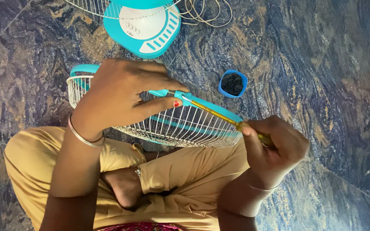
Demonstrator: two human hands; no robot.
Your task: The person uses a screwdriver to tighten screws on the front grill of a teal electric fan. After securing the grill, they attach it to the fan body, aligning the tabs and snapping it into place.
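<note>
My right hand (275, 147) is closed around a yellow screwdriver (219, 114), its tip at the teal clip (168, 93) my left hand (125, 96) pinches on the fan grille (180, 128), which rests over my lap. A blue cup (232, 84) sits beyond.

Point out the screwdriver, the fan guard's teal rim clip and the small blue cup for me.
screwdriver (213, 112), head view, on the middle of its yellow shaft.
teal rim clip (180, 95), head view, on the clip at the guard's edge.
small blue cup (232, 84), head view, on its dark inside.
</note>
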